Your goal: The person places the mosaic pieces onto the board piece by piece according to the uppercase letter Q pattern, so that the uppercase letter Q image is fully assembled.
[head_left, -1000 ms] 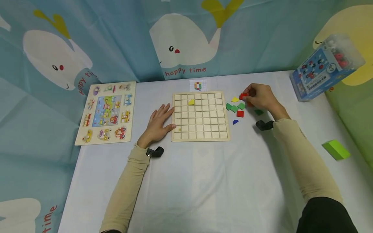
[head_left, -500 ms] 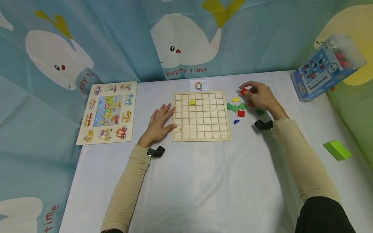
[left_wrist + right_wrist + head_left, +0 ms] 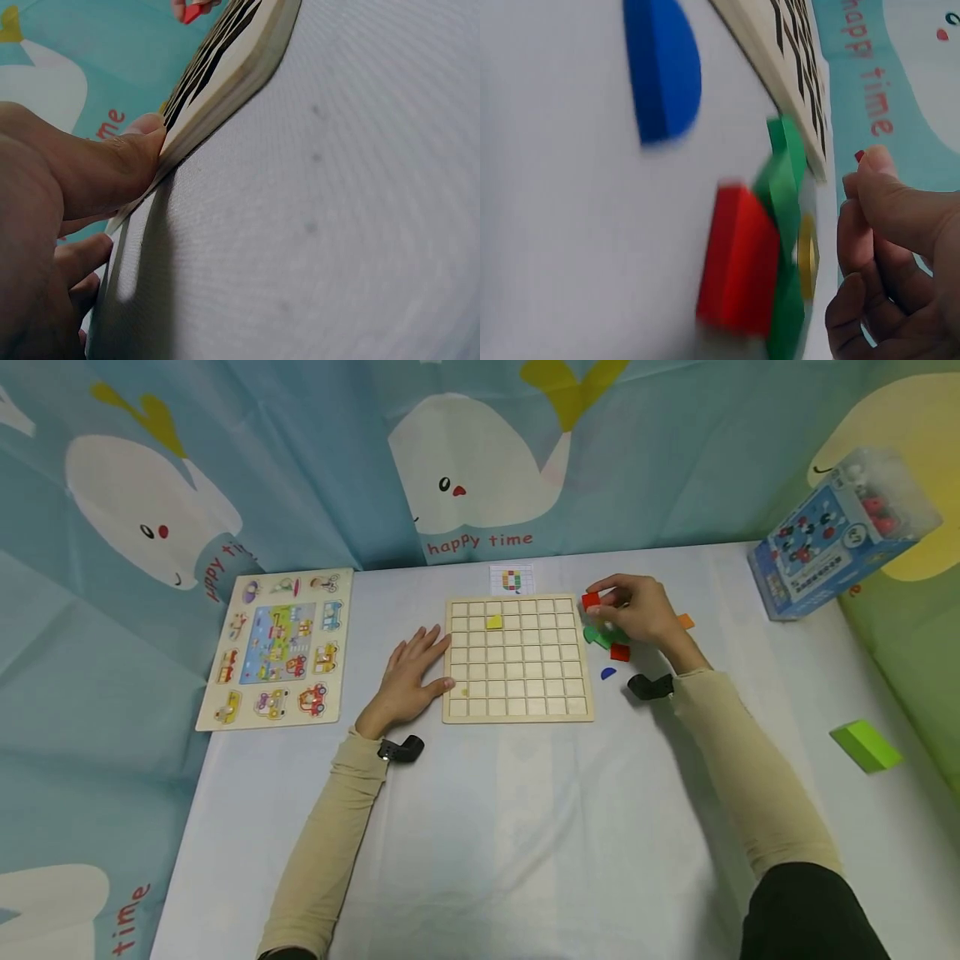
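A wooden grid board (image 3: pixel 525 656) lies on the table, a yellow block (image 3: pixel 494 622) set in one upper square. My left hand (image 3: pixel 405 681) rests at the board's left side with fingers spread; its thumb (image 3: pixel 139 154) touches the edge in the left wrist view. Between the thumb and fingertips of my right hand (image 3: pixel 633 606) is a red square block (image 3: pixel 591 601), held close to the board's upper right edge. Below that hand lie another red block (image 3: pixel 739 262), green blocks (image 3: pixel 784 180), a yellow piece (image 3: pixel 807 255) and a blue half-circle block (image 3: pixel 664 67).
Behind the board lies a small pattern card (image 3: pixel 512 580). A picture puzzle board (image 3: pixel 273 643) is at the left. An orange block (image 3: pixel 686 621) shows beside the right wrist. Farther right are a blue box with a clear top (image 3: pixel 832 539) and a bright green block (image 3: pixel 866 746).
My right hand has moved left toward the board, carrying the red block away from the loose pieces. The orange block has come into sight behind it. My left hand has stayed put.
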`<action>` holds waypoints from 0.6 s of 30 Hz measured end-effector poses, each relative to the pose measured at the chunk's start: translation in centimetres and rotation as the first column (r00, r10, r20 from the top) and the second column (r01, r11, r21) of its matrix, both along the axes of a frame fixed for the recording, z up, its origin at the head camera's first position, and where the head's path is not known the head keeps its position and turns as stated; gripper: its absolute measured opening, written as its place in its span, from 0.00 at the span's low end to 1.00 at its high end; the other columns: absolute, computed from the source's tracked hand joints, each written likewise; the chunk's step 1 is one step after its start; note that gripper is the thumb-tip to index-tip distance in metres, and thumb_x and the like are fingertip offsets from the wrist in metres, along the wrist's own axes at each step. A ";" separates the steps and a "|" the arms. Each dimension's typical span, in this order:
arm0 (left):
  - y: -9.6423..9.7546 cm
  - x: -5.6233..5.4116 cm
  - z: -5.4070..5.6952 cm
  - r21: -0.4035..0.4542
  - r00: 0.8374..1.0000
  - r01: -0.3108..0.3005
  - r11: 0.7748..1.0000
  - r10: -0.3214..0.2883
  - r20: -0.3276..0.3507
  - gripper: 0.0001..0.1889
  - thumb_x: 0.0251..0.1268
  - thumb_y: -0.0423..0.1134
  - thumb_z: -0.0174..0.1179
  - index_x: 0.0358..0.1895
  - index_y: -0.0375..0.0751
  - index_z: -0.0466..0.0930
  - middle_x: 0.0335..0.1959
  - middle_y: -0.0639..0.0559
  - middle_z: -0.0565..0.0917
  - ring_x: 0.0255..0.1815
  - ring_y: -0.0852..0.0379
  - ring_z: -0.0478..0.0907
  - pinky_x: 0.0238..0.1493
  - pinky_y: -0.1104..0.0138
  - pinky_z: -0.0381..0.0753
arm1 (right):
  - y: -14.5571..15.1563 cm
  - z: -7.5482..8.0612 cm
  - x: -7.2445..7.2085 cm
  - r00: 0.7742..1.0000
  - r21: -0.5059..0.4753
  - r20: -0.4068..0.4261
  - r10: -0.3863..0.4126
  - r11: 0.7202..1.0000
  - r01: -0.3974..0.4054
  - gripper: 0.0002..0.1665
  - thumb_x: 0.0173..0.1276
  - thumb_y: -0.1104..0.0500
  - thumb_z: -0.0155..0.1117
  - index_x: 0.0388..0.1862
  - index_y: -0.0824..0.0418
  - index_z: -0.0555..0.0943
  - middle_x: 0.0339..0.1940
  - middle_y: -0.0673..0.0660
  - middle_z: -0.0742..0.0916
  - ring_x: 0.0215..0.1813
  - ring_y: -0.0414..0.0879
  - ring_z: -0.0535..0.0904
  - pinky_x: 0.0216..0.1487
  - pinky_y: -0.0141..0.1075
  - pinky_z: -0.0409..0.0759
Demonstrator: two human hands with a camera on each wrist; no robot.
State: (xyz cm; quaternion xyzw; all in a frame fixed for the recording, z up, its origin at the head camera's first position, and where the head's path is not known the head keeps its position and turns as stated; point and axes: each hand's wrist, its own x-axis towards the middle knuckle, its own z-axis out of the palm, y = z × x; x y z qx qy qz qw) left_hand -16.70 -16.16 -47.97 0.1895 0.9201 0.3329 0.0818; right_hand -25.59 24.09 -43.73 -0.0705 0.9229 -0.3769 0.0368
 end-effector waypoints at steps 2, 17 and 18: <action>0.0 0.0 0.0 0.001 1.000 0.002 1.000 -0.002 0.000 0.41 0.77 0.46 0.64 0.86 0.41 0.57 0.89 0.44 0.51 0.91 0.44 0.39 0.88 0.46 0.31 | -0.6 -0.1 0.0 1.000 -0.016 0.005 0.009 1.000 -0.009 0.21 0.72 0.56 0.75 0.62 0.59 0.86 0.46 0.66 0.90 0.45 0.52 0.82 0.38 0.28 0.75; 0.0 -0.1 -0.1 0.007 1.000 -0.005 1.000 0.005 -0.003 0.41 0.77 0.46 0.64 0.86 0.42 0.57 0.89 0.45 0.51 0.91 0.45 0.39 0.88 0.46 0.31 | -4.7 -0.2 -0.2 0.989 -0.075 0.027 0.143 0.987 -0.141 0.22 0.71 0.60 0.75 0.63 0.59 0.87 0.51 0.66 0.91 0.49 0.55 0.88 0.43 0.26 0.78; 0.0 0.0 -0.1 0.005 1.000 -0.006 1.000 0.006 -0.002 0.41 0.77 0.46 0.64 0.86 0.42 0.57 0.89 0.45 0.51 0.91 0.45 0.39 0.88 0.46 0.31 | -5.0 -0.3 -0.2 0.988 -0.071 0.028 0.150 0.987 -0.147 0.22 0.72 0.60 0.75 0.63 0.59 0.87 0.51 0.66 0.91 0.50 0.56 0.88 0.43 0.26 0.79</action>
